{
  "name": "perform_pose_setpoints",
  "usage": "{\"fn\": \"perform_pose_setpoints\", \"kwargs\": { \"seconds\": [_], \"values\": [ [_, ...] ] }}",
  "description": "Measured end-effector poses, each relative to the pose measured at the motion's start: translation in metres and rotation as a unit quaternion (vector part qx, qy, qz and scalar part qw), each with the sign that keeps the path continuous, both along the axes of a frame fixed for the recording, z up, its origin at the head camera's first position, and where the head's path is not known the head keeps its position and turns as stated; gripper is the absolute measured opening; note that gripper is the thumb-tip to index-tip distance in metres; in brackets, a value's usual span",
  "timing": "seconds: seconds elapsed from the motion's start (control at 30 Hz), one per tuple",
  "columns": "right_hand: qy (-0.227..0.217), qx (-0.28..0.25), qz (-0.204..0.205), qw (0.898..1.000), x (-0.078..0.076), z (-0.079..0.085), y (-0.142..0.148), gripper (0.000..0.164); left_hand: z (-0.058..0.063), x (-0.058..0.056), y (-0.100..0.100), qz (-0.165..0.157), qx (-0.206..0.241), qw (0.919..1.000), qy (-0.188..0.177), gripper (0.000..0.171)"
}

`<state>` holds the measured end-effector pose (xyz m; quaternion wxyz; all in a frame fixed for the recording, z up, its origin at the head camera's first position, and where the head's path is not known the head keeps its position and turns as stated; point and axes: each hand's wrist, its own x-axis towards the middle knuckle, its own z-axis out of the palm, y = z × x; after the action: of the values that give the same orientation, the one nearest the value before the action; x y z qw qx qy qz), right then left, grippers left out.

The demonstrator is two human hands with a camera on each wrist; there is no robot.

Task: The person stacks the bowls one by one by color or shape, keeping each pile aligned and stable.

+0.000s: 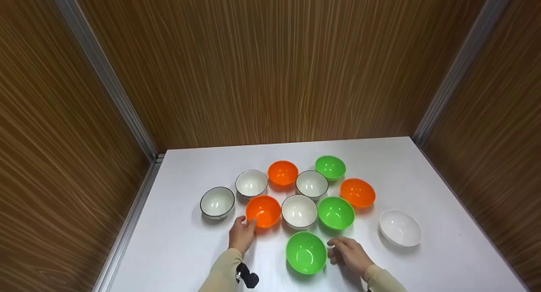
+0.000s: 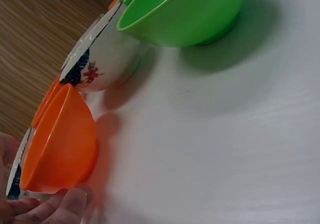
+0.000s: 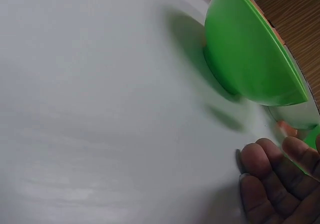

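My left hand (image 1: pixel 242 236) is at the near left side of an orange bowl (image 1: pixel 263 211), with its thumb over the rim and fingers against the outer wall. In the left wrist view, fingertips (image 2: pixel 72 201) lie low against this bowl (image 2: pixel 67 149). The bowl stands upright on the table. My right hand (image 1: pixel 349 255), fingers loosely bent and holding nothing, is just right of the nearest green bowl (image 1: pixel 306 253). The right wrist view has a gap between its fingers (image 3: pixel 255 159) and that green bowl (image 3: pixel 250 54).
Dark-rimmed white bowls (image 1: pixel 299 211) stand among two more green bowls (image 1: pixel 336 213) and two more orange bowls (image 1: pixel 357 193). A plain white bowl (image 1: pixel 400 227) is apart at the right. Wood-grain panels (image 1: pixel 270 72) enclose the white table (image 1: pixel 169 249) at the back and sides.
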<state>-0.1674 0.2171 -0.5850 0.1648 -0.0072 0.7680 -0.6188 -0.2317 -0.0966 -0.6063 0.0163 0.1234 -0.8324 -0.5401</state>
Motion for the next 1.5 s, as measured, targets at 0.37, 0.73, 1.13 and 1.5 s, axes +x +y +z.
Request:
{"fn": "perform_pose_setpoints", "kwargs": {
  "seconds": [0.37, 0.73, 1.13, 1.5],
  "values": [
    [-0.005, 0.011, -0.001, 1.0, -0.007, -0.02, 0.005, 0.036, -0.004, -0.006, 0.002, 0.0, 0.066, 0.9969, -0.044, 0.051],
    [0.014, 0.021, 0.009, 1.0, -0.016, -0.033, 0.012, 0.034, -0.005, -0.008, 0.003, -0.028, 0.078, 0.9952, -0.053, 0.038],
    [0.028, 0.01, 0.012, 0.999, -0.017, -0.029, 0.014, 0.033, -0.004, -0.005, -0.003, -0.038, 0.083, 0.9949, -0.043, 0.038],
    [0.052, 0.018, -0.007, 0.998, -0.019, -0.009, 0.015, 0.031, 0.007, 0.003, -0.007, -0.046, 0.054, 0.9974, -0.009, 0.033]
  ]
}}
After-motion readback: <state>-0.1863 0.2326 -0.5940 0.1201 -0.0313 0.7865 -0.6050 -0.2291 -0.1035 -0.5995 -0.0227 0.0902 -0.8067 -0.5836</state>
